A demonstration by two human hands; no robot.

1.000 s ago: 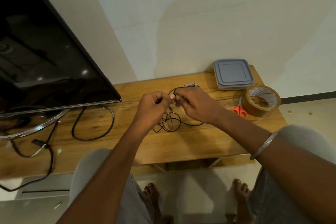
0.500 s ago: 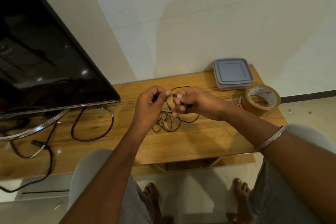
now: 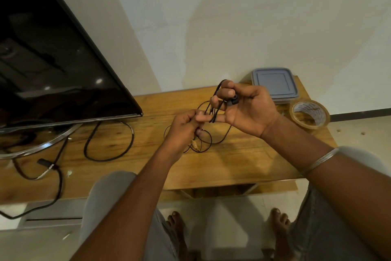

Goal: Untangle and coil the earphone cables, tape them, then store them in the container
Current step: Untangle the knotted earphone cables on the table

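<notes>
**— Which step are you on?**

— Coiling, I'd say, with some untangling left. My right hand (image 3: pixel 245 110) is raised above the wooden table (image 3: pixel 243 163), fingers curled, and strands of the black earphone cable (image 3: pixel 215 102) run across my fingers from index down to little finger. A dark earbud (image 3: pixel 232 100) is pinched under my thumb against the fingers. My left hand (image 3: pixel 184 127) sits lower, just beside it, closed on the same cable between thumb and fingertips, feeding it up.

**— And the rest of the cable?**

— It hangs from my left hand onto the table in loose overlapping loops (image 3: pixel 201 141). Whether those loops are knotted or only crossed, I cannot tell from here.

**— What does the next move need?**

— I think another wrap around the right fingers, with the left hand letting cable slide through without dragging the whole heap up. If a loop snags, I'd have to stop and pick it free first. The earbud has to stay trapped, or the coil will unwind.

**— Are the tape and box within reach?**

— The roll of brown packing tape (image 3: pixel 310 113) lies on the table's right end, near my right wrist. The lidded plastic container (image 3: pixel 275 83) is behind it against the wall, lid on, so it needs opening before anything goes in.
</notes>
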